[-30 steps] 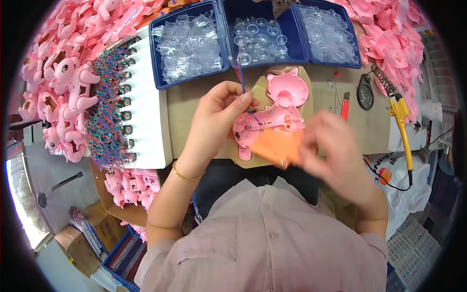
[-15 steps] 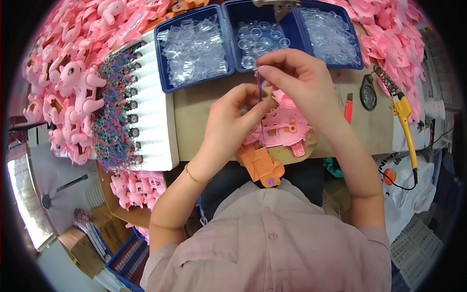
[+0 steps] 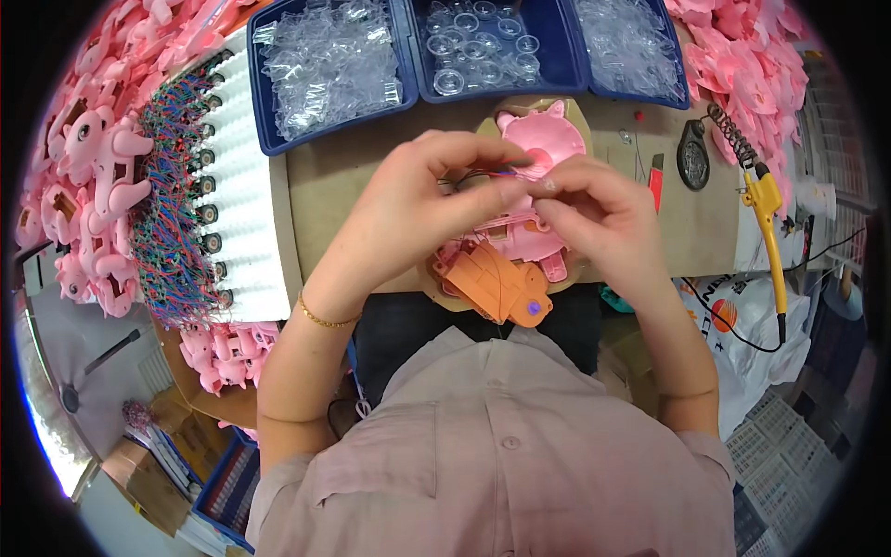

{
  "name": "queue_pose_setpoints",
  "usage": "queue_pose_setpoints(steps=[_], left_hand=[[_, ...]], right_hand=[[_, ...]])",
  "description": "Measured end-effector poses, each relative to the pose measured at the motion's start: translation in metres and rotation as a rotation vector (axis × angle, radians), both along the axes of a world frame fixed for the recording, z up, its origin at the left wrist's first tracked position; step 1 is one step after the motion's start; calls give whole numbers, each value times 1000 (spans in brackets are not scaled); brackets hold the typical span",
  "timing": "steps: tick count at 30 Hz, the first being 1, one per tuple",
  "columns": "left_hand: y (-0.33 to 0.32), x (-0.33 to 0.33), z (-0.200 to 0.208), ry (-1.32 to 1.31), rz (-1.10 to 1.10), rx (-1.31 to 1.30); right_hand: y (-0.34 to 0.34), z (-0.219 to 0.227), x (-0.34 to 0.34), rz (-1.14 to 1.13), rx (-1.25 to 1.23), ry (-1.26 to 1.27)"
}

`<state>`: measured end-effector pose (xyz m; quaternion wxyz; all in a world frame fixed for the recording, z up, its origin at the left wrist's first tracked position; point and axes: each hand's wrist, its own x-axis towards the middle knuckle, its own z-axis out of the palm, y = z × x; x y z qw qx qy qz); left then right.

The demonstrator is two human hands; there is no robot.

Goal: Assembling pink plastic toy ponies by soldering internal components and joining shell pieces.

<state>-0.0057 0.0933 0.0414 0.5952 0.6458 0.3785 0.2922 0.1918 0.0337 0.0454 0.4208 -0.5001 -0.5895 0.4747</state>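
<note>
My left hand (image 3: 432, 200) is closed in a pinch on thin coloured wires (image 3: 477, 174), some of which show beneath its forefinger. My right hand (image 3: 603, 209) pinches close beside it, thumb and fingertips together, with a tiny whitish bit at the tips that is too small to name. Under both hands lies a pink toy animal shell half (image 3: 548, 136), its inside facing up, on a tan holder (image 3: 582, 121). An orange plastic housing (image 3: 487, 281) with a purple-blue spot rests tilted at the table's near edge, a thin dark wire running across it.
Blue bins (image 3: 415, 93) of clear plastic parts stand at the back. At left, a white foam tray (image 3: 252, 186) carries wired round parts, beside piled pink toys (image 3: 102, 158). To the right lie a red cutter (image 3: 656, 186) and a yellow soldering iron (image 3: 766, 204) in its coiled stand.
My hands have come together, the right one dropping toward the left. The orange housing has turned. The whole view has shifted, so bins and tray appear farther up and left.
</note>
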Motion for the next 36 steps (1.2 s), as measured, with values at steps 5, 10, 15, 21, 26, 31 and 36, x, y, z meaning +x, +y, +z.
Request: queue_pose_setpoints(steps=[5, 10, 15, 21, 26, 31, 36], left_hand=[[9, -6, -9, -208, 262, -217], [2, -15, -16, -160, 387, -247], [-4, -4, -19, -351, 332, -208], [-2, 4, -9, 336, 81, 431], [-3, -11, -5, 255, 52, 243], [-9, -4, -23, 320, 161, 510], [-17, 2, -36, 275, 256, 607]], right_hand=[[7, 5, 3, -71, -237, 174], [-13, 6, 18, 5, -73, -31], [-20, 22, 17, 57, -98, -130], [-22, 29, 6, -104, -190, -47], [-19, 4, -2, 31, 249, -594], [-8, -15, -20, 99, 375, -784], [-11, -19, -22, 137, 430, -890]])
